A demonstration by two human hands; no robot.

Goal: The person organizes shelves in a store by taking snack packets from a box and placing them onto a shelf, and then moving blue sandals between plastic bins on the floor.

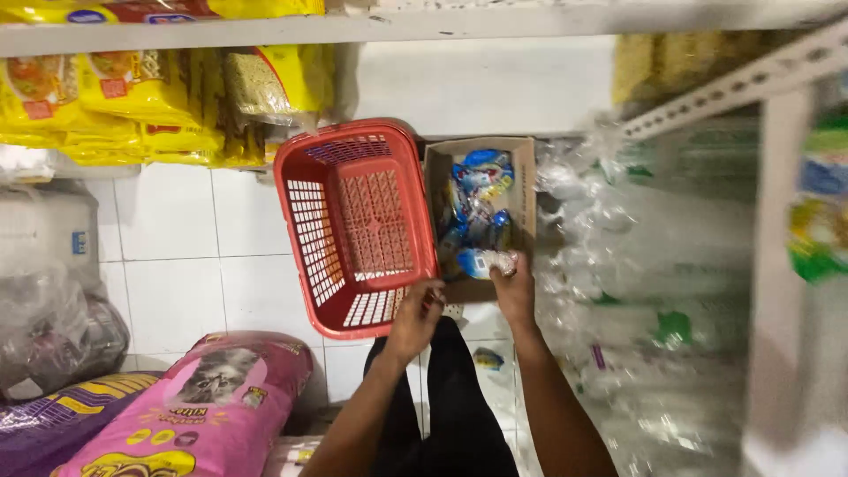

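This is a small shop or its stockroom: metal shelves [442, 22] hold rows of yellow noodle packets [132, 97], big pet-food sacks [199, 406] lie on the tiled floor [194, 265], and a red shopping basket [353, 225] stands nearby.

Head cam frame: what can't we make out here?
- Head view, clear plastic bags on the right shelving: motion blur, contents unreadable.
- Lower layers of blue packets in the brown cardboard box: hidden by top packets.
- Right hand fingertips: curled around a small blue-white packet, grip unclear.
- Left hand at the red plastic basket rim: fingers partly hidden.
- Pink pet-food sack: cut by bottom edge.
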